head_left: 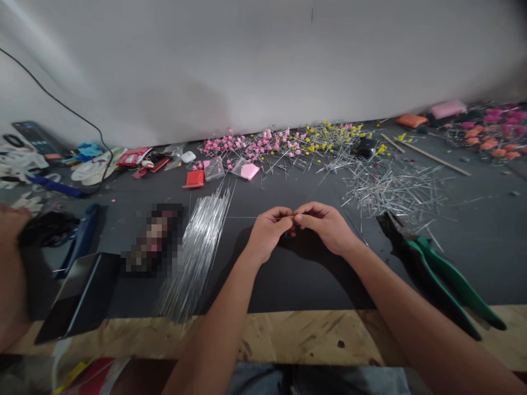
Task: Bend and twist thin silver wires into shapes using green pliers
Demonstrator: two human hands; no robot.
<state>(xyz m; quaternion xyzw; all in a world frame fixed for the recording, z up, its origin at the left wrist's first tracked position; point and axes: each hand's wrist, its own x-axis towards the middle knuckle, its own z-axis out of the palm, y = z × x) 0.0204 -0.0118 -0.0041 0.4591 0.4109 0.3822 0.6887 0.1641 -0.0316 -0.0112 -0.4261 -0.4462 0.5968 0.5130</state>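
My left hand (269, 231) and my right hand (325, 226) meet over the dark mat, thumbs and fingertips pinched together. Between them they grip a thin metal wire (242, 218), whose straight length sticks out to the left. A fine strand also seems to rise up and right from the fingertips. Whatever part lies between the fingers is too small and covered to make out. Left of my hands lies a bundle of long straight silver wires (201, 236). On the right rest green-handled pliers (432, 269), jaws pointing away from me.
Behind my hands lie short wire pieces (391, 186), pink-tipped wires (255, 144) and yellow-tipped wires (329, 137). A red packet (194, 179) sits near the bundle. A phone-like dark device (78, 296) overhangs the wooden front edge (304, 334). Another person's hand (11, 236) is at far left.
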